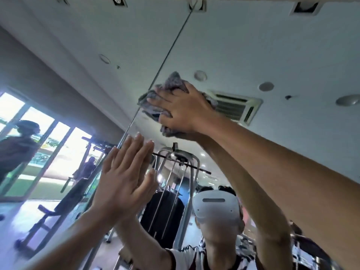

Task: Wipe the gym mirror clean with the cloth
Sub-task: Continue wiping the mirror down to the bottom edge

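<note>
The gym mirror (pixel 253 55) fills the view, and I look up at it. A grey cloth (pixel 173 82) is bunched high on the glass, beside the seam between two mirror panels (pixel 171 47). My right hand (pixel 183 110) grips the cloth and presses it to the mirror, fingers spread and bent over the folds, thumb at its lower edge. Lower and to the left, my left hand (pixel 124 176) lies flat on the glass with straight fingers, meeting its own reflection. Part of the cloth is hidden under my right hand.
The mirror reflects a cable weight machine (pixel 175 172), a bench (pixel 58 207), bright windows (pixel 48 143) and a person standing at the left (pixel 17 149). A ceiling air vent (pixel 235 106) and round lights appear reflected above.
</note>
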Action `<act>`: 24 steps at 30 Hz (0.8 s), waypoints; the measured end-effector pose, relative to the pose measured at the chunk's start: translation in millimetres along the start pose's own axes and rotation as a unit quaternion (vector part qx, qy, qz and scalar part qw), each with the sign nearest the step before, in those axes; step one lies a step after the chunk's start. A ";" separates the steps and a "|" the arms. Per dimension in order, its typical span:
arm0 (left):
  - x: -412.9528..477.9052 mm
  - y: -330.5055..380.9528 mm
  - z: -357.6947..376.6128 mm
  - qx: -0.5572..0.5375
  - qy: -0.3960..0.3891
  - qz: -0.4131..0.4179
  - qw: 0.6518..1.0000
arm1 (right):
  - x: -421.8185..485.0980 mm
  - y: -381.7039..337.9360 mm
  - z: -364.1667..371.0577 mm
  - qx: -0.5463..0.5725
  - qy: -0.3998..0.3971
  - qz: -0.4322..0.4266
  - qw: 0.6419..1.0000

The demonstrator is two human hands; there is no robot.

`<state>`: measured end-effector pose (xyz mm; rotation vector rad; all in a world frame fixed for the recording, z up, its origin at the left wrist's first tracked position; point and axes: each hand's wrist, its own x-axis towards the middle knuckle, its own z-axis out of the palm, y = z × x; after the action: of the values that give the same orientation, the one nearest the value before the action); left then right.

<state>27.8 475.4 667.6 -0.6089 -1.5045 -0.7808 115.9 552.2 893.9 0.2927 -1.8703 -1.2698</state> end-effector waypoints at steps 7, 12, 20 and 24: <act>3.2 0.0 0.6 -0.005 0.007 -0.009 1.000 | 29.8 15.2 -0.5 0.038 0.061 0.238 0.969; -11.6 4.1 -1.8 -0.006 -0.001 -0.023 1.000 | -6.1 -51.2 8.5 0.050 -0.009 -0.029 0.998; -42.2 -9.9 -0.8 0.005 -0.007 -0.022 1.000 | 7.9 0.3 5.7 0.049 0.068 0.208 0.975; -42.7 -8.2 -2.9 -0.010 -0.003 -0.042 0.999 | -21.8 -78.1 14.2 0.055 0.032 0.033 0.997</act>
<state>27.1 471.3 624.2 -0.5660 -1.5376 -0.8595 99.6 538.6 814.4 0.3239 -1.8834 -1.1029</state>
